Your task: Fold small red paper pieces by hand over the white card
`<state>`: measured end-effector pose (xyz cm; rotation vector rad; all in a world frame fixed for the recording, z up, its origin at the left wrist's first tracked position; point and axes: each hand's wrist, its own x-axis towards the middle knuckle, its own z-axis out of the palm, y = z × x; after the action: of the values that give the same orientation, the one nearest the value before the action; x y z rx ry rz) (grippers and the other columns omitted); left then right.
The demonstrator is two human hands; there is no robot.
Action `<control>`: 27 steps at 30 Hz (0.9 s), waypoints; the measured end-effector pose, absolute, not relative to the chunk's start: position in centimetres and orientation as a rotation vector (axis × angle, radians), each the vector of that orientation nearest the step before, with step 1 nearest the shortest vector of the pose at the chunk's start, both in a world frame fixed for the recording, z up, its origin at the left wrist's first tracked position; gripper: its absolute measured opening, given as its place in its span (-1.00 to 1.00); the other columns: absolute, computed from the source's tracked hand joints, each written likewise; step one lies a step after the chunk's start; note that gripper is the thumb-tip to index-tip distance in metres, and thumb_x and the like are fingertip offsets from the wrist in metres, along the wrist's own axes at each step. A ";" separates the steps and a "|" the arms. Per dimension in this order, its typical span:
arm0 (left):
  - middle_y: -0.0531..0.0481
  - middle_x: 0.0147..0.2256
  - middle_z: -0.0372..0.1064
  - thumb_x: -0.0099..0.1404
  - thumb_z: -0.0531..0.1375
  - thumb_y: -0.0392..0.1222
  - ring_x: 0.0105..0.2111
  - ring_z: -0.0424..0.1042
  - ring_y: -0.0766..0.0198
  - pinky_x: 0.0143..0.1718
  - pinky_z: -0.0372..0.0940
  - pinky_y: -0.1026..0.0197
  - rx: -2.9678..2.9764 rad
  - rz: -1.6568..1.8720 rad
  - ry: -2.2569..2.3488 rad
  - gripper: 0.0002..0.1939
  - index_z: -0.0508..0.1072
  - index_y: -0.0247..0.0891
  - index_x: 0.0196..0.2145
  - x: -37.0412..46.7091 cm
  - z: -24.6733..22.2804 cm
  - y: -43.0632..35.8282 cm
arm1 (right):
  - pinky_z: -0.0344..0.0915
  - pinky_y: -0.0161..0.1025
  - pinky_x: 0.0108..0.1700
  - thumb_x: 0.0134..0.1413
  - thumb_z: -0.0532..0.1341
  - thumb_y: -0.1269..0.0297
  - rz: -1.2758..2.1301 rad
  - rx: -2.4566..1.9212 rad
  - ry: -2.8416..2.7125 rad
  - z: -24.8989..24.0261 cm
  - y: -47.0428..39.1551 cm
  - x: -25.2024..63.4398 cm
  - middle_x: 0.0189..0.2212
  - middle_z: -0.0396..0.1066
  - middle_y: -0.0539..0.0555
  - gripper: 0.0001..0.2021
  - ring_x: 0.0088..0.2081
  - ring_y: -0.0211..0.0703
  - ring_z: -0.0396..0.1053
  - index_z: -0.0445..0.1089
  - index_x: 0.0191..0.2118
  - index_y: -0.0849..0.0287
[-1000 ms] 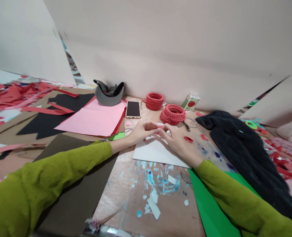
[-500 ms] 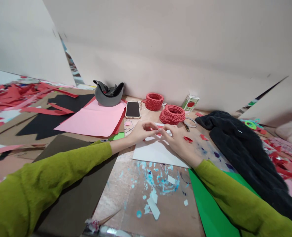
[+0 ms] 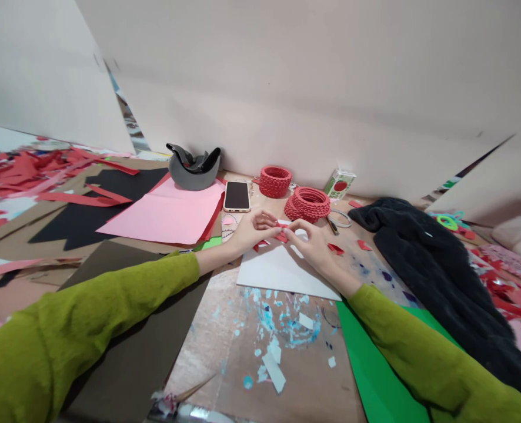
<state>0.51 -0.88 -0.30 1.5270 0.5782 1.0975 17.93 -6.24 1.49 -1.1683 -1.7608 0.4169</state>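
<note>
Above a white sheet my two hands meet. My left hand has its fingers curled, thumb and fingertips closed on a small red folded paper piece. From the right, my right hand pinches the same piece between thumb and index finger. Another small red piece lies on the sheet beside my left hand. Two loose red folded pieces, one of them curled and one flatter, rest right of my right hand. Behind my hands stand two red zigzag-textured paper rings.
A phone and grey cap sit at the back left, with pink paper below. A small carton stands by the wall. Dark cloth and green paper lie right. Paper scraps are at the front.
The fingertips have shifted slightly and parted a little, so more of the red piece shows between them. The red piece beside my left hand is more visible. The forearms have hardly moved.
</note>
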 end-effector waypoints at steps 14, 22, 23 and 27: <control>-0.11 -0.28 0.45 0.08 0.34 -0.10 -0.28 0.46 0.25 -0.26 0.36 0.24 1.602 1.067 0.576 -0.66 0.42 -0.35 -0.25 0.5 -0.1 -0.8 | 0.32 -0.24 -0.28 0.07 0.23 0.06 0.694 -1.041 -1.661 0.3 -5.1 18.8 -0.43 0.43 0.04 -0.74 -0.35 -0.17 0.37 0.41 -0.37 0.18; -0.05 -0.33 0.44 0.09 0.34 -0.13 -0.32 0.49 0.27 -0.28 0.37 0.26 1.559 1.056 0.527 -0.71 0.42 -0.35 -0.29 0.4 -0.4 -0.9 | 0.32 -0.24 -0.31 0.06 0.24 0.07 0.710 -1.074 -1.651 0.4 -5.1 18.6 -0.44 0.43 0.04 -0.75 -0.38 -0.19 0.37 0.42 -0.37 0.19; -0.06 -0.33 0.45 0.09 0.34 -0.13 -0.32 0.49 0.26 -0.28 0.38 0.25 1.556 1.051 0.529 -0.71 0.42 -0.35 -0.29 0.4 -0.4 -0.9 | 0.31 -0.24 -0.31 0.06 0.24 0.07 0.715 -1.077 -1.647 0.4 -5.1 18.6 -0.45 0.43 0.04 -0.74 -0.38 -0.19 0.37 0.42 -0.37 0.20; -0.07 -0.35 0.47 0.07 0.35 -0.11 -0.33 0.50 0.24 -0.29 0.38 0.23 1.545 1.037 0.546 -0.69 0.43 -0.35 -0.30 0.4 -0.3 -1.0 | 0.30 -0.24 -0.31 0.06 0.24 0.09 0.712 -1.089 -1.646 0.5 -5.2 18.6 -0.46 0.42 0.03 -0.75 -0.39 -0.19 0.36 0.41 -0.39 0.20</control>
<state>0.42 -0.97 -0.33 1.5446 0.5458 1.0367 18.58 -5.16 0.46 -1.0892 -1.6460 0.7122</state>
